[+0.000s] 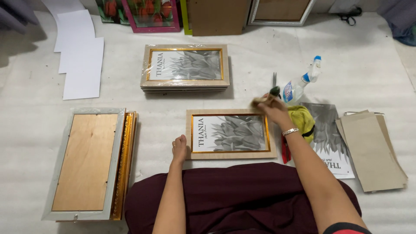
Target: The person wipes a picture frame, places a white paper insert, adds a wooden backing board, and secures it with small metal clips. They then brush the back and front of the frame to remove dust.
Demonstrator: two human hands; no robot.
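Person sits on a white padded floor (368,56), dark maroon cloth over the lap. A picture frame (231,133) with beige border and gold inner trim lies flat right in front, showing a grey plant print. Left hand (179,147) rests at the frame's lower left corner, fingers curled loosely, touching the edge, gripping nothing that shows. Right hand (272,109) is over the frame's upper right corner, fingers closed on something small and pale, probably a bit of cloth or paper (blurred, cannot tell for sure). A metal watch sits on that wrist.

Just beyond the right hand: scissors (274,86) with dark green handles, and a spray bottle (300,83) lying tilted, blue and white nozzle pointing up-right. A yellow cloth (303,120) is just right of the frame, partly under the forearm, resting on a loose grey print sheet (331,143). Further right, a stack of brown card sheets (372,149).

Above the frame, well apart, a stack of matching frames (185,67), plastic-wrapped. Left side: a stack of frames face down (89,162), wooden backing up, gold ones underneath. White paper sheets (80,56) fan out at upper left. More frames and brown boards lean along the far edge
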